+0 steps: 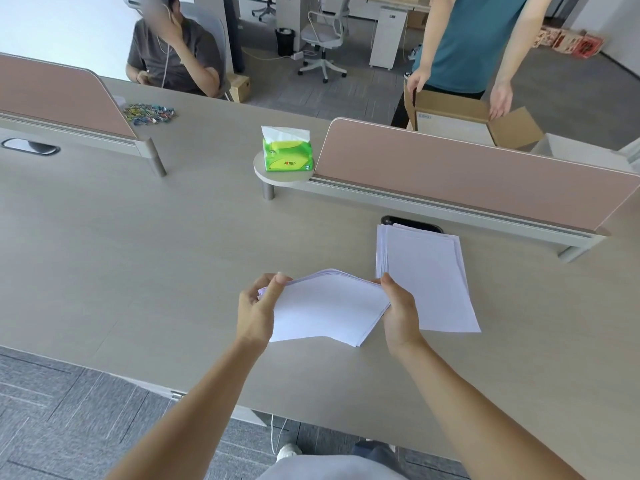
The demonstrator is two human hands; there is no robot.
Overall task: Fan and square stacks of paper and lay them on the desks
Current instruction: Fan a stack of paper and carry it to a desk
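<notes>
I hold a thin stack of white paper (pixel 327 308) above the beige desk (pixel 156 265), bowed upward in the middle with its sheet edges fanned at the lower right. My left hand (pixel 258 311) grips its left end, thumb on top. My right hand (pixel 398 313) grips its right end. A second stack of white paper (pixel 429 271) lies flat on the desk just right of my right hand, its sheets slightly offset along the left edge.
A green tissue pack (pixel 287 155) stands on a small round shelf. Pink divider panels (pixel 467 174) run across the desk. Coloured clips (pixel 149 112) lie far left. One person sits behind; another handles a cardboard box (pixel 467 119) at the right.
</notes>
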